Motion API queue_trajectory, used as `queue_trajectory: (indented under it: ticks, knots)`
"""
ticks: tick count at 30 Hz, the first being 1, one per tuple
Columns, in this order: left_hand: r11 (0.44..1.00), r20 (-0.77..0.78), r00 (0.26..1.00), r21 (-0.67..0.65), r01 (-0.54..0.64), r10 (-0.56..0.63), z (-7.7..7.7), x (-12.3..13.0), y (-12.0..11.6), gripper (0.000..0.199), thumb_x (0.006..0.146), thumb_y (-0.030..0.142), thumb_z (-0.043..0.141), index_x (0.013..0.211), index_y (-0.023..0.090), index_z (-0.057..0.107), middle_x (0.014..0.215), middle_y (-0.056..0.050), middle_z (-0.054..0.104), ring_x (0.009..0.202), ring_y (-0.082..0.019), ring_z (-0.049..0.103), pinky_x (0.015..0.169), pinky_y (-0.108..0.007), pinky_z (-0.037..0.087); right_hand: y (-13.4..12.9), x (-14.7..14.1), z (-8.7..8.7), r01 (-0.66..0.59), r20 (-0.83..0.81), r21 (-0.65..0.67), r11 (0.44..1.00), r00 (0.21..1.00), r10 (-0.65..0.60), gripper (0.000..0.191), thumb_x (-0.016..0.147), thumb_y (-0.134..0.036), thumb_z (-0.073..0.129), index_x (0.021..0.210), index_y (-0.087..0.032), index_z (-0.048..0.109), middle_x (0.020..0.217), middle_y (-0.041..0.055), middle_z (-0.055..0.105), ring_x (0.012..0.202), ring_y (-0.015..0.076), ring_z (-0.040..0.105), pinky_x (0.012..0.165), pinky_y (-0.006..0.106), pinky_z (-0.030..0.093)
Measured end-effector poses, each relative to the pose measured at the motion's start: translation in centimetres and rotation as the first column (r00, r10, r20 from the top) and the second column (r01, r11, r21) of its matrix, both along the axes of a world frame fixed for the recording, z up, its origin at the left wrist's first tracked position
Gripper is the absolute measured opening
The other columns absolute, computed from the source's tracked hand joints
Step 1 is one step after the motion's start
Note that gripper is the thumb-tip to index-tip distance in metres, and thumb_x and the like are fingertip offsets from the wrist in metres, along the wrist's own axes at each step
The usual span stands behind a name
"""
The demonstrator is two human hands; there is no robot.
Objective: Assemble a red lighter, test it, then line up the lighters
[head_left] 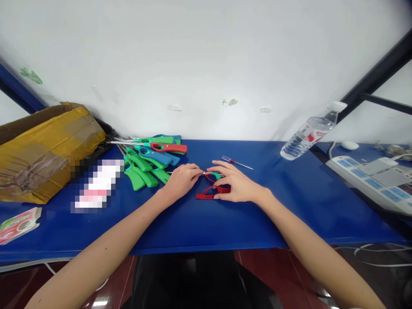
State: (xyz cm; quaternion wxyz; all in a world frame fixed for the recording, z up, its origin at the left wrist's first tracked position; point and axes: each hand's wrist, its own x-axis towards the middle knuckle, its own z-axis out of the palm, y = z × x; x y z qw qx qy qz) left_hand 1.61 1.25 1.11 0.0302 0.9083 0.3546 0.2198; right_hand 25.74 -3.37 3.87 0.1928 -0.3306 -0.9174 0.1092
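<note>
Though near, screwdriver (229, 160) (beyond right hand (240, 183))

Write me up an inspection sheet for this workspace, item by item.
Surface: glossy blue table beside a white wall.
Job's things: red shell, red-and-green piece; piled lighters to the left; screwdriver behind.
Clutter: taped box and printed card at left; water bottle at right.
Hands: left hand at the red-and-green piece's left end; right hand curved by both pieces; exact grips unclear.
Cables: white cables below table level, both sides.
Surroundings: wall has scattered patches; reddish floor.
</note>
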Motion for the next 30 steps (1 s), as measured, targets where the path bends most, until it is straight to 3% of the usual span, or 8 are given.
queue_trajectory:
  ticks: [3, 6, 9, 11, 13, 21, 27, 30]
  knots:
    - [1.0, 0.007, 1.0, -0.006, 0.009, -0.009, 0.1, -0.1, 0.1, 0.02, 0.095, 0.016, 0.057, 0.103, 0.02, 0.075, 0.103, -0.004, 0.073, 0.093, -0.021, 0.067, 0.081, -0.033, 0.052, 0.1, 0.4, 0.3, -0.013, -0.111, -0.107, 0.994, 0.994, 0.001, 0.015, 0.078, -0.037, 0.078, 0.075, -0.022, 0.075, 0.134, 0.0083, 0.062, 0.143, 0.0337, 0.036, 0.116, 0.056, 0.031]
    - [1.0, 0.027, 1.0, 0.022, 0.01, -0.01, 0.1, -0.1, 0.1, 0.02, 0.093, 0.015, 0.058, 0.101, 0.022, 0.076, 0.104, -0.004, 0.072, 0.095, -0.021, 0.066, 0.081, -0.032, 0.052, 0.2, 1.2, 1.0, 0.002, -0.338, -0.368, 0.93, 0.931, -0.136, 0.022, 0.082, -0.041, 0.074, 0.074, -0.022, 0.067, 0.114, 0.0085, 0.071, 0.131, 0.0319, 0.053, 0.109, 0.056, 0.041]
    - [0.999, 0.039, 0.999, 0.038, 0.024, -0.025, 0.0, -0.2, 0.1, 0.02, 0.093, 0.015, 0.059, 0.101, 0.022, 0.076, 0.102, -0.005, 0.07, 0.093, -0.02, 0.065, 0.08, -0.031, 0.052, 0.6, 1.8, 1.6, -0.05, -0.581, -0.651, 0.758, 0.675, -0.455, 0.031, 0.088, -0.053, 0.063, 0.087, -0.023, 0.055, 0.096, 0.0075, 0.075, 0.097, 0.0269, 0.072, 0.085, 0.049, 0.058]
    - [0.999, 0.037, 0.999, 0.04, 0.03, -0.032, -0.1, -0.2, 0.2, 0.021, 0.093, 0.014, 0.058, 0.102, 0.021, 0.075, 0.101, -0.005, 0.07, 0.091, -0.02, 0.065, 0.078, -0.031, 0.052, 0.8, 1.9, 1.9, -0.105, -0.636, -0.73, 0.676, 0.468, -0.614, 0.032, 0.089, -0.054, 0.062, 0.092, -0.024, 0.05, 0.09, 0.0055, 0.076, 0.078, 0.0225, 0.074, 0.069, 0.039, 0.062]
    - [0.999, 0.034, 0.999, 0.043, 0.032, -0.033, -0.2, -0.2, 0.3, 0.021, 0.094, 0.015, 0.057, 0.102, 0.021, 0.075, 0.1, -0.005, 0.07, 0.09, -0.02, 0.064, 0.077, -0.031, 0.051, 1.1, 1.8, 2.1, -0.128, -0.612, -0.78, 0.612, 0.36, -0.704, 0.028, 0.09, -0.047, 0.063, 0.098, -0.023, 0.052, 0.089, 0.0045, 0.076, 0.068, 0.0181, 0.072, 0.059, 0.031, 0.06]
    - [0.998, 0.044, 0.998, 0.036, 0.043, -0.045, -0.3, -0.2, 0.3, 0.023, 0.096, 0.017, 0.053, 0.101, 0.02, 0.075, 0.1, -0.006, 0.069, 0.089, -0.02, 0.064, 0.079, -0.033, 0.052, 1.8, 1.0, 0.8, -0.413, -0.539, -0.826, 0.384, 0.377, -0.753, 0.031, 0.096, -0.041, 0.052, 0.106, -0.016, 0.068, 0.067, -0.0007, 0.061, 0.051, 0.0096, 0.053, 0.054, 0.023, 0.053]
    - [0.998, 0.043, 0.998, 0.044, 0.044, -0.046, -0.2, -0.2, 0.2, 0.024, 0.097, 0.019, 0.051, 0.101, 0.021, 0.075, 0.1, -0.006, 0.069, 0.089, -0.019, 0.065, 0.079, -0.031, 0.052, 1.7, 0.3, 0.4, -0.372, -0.573, -0.813, 0.448, 0.377, -0.727, 0.035, 0.098, -0.043, 0.044, 0.115, -0.02, 0.064, 0.105, 0.0101, 0.072, 0.091, 0.0203, 0.069, 0.075, 0.033, 0.06]
    - [0.998, 0.038, 0.998, 0.028, 0.048, -0.049, -0.2, -0.2, 0.2, 0.024, 0.096, 0.018, 0.052, 0.101, 0.02, 0.075, 0.1, -0.006, 0.069, 0.088, -0.019, 0.065, 0.079, -0.032, 0.052, 1.7, 0.2, 0.7, -0.411, -0.548, -0.814, 0.41, 0.312, -0.776, 0.039, 0.098, -0.045, 0.042, 0.12, -0.021, 0.063, 0.114, 0.0106, 0.072, 0.091, 0.0193, 0.07, 0.066, 0.028, 0.059]
